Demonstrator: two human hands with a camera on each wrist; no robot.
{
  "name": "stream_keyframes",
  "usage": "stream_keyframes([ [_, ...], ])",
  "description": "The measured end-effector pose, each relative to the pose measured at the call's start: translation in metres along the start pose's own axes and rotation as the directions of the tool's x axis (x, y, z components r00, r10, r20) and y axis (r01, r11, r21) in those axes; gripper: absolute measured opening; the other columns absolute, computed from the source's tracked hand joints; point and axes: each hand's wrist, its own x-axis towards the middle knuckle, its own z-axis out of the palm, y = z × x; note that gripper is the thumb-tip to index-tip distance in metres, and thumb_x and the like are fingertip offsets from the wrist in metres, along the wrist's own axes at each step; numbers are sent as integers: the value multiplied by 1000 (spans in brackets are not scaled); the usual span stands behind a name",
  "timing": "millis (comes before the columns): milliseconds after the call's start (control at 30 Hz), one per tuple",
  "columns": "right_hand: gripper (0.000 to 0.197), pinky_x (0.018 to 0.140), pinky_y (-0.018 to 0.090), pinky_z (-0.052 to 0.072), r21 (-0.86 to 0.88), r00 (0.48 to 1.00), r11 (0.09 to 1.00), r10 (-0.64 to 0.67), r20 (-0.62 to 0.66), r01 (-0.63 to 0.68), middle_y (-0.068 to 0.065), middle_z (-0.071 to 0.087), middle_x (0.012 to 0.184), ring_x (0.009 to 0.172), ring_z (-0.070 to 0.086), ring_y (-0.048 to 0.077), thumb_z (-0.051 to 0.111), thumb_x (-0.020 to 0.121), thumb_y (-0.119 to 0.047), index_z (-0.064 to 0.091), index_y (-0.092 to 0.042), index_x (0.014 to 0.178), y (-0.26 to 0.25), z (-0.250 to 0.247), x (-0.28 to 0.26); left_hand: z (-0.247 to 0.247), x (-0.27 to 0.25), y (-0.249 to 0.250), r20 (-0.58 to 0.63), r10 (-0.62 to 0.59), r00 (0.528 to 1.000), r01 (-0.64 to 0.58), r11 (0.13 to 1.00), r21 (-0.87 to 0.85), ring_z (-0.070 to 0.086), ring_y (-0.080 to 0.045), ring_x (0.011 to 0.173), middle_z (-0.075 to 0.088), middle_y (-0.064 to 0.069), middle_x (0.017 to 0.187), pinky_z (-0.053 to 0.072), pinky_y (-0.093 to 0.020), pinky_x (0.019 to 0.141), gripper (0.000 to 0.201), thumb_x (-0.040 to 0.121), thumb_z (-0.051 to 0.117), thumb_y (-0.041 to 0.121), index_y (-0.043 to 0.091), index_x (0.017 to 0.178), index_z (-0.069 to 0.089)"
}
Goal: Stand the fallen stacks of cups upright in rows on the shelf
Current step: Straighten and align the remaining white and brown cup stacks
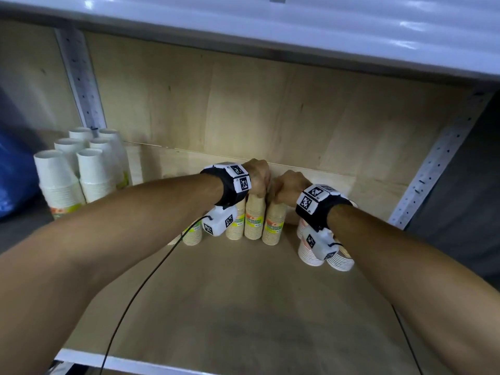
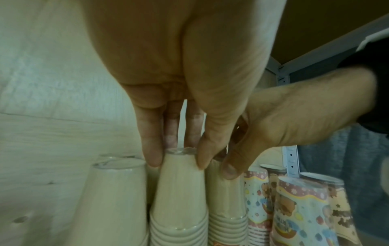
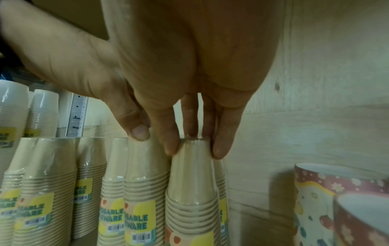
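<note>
Several tan cup stacks, wrapped in clear plastic with yellow labels, stand upright in a row at the back of the wooden shelf [image 1: 243, 293]. My left hand [image 1: 258, 177] reaches down from above, and its fingertips [image 2: 151, 159] pinch the top of one tan stack [image 2: 179, 191]. My right hand [image 1: 289, 188] pinches the top of the neighbouring tan stack [image 3: 193, 183] on the right, fingertips [image 3: 219, 149] on either side of its top. The two hands touch each other. Both held stacks [image 1: 254, 217] [image 1: 274, 226] stand upright, bases on the shelf.
Several white cup stacks [image 1: 94, 171] stand at the far left by the perforated upright [image 1: 81, 85]. Patterned cup stacks [image 1: 311, 253] [image 2: 303, 216] [image 3: 315, 199] stand under my right wrist. An upper shelf [image 1: 270, 28] hangs overhead. A cable [image 1: 135, 293] runs from my left wrist.
</note>
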Motion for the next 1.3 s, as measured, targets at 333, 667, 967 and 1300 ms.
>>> stream_keyframes([
  [333, 25, 81, 33, 56, 26, 1000, 1000, -6, -1, 6, 3, 71, 99, 92, 66, 20, 74, 71, -22, 76, -16, 95, 7, 1, 5, 7, 5, 5, 42, 8, 999, -10, 999, 37, 55, -18, 79, 60, -8, 87, 37, -20, 48, 19, 81, 72, 4, -2, 99, 71],
  [667, 27, 64, 26, 44, -20, 1000, 1000, 12, -22, -13, 8, 70, 98, 89, 66, 22, 75, 73, -21, 73, -8, 96, -4, -9, -2, -5, -5, 2, 7, 4, 1000, -4, 999, 39, 62, -21, 92, 68, -5, 108, 48, -27, 69, 32, 82, 76, 20, 8, 111, 71],
  [967, 27, 67, 26, 50, 11, 991, 997, -71, -112, 73, 11, 70, 101, 84, 65, 21, 73, 77, -16, 72, -2, 100, -59, -23, -3, -49, -41, -36, -105, -123, 987, 126, 992, 25, 54, -16, 92, 59, 1, 104, 42, -24, 76, 38, 82, 77, 19, 15, 119, 68],
  [1300, 29, 75, 27, 51, 38, 963, 967, -246, -110, 251, 7, 62, 97, 95, 64, 28, 73, 78, -23, 70, -8, 103, -139, 5, -8, -74, -93, -109, -144, -297, 944, 298, 954, -12, 53, -15, 91, 62, -6, 120, 44, -20, 72, 37, 82, 75, 9, 8, 118, 68],
])
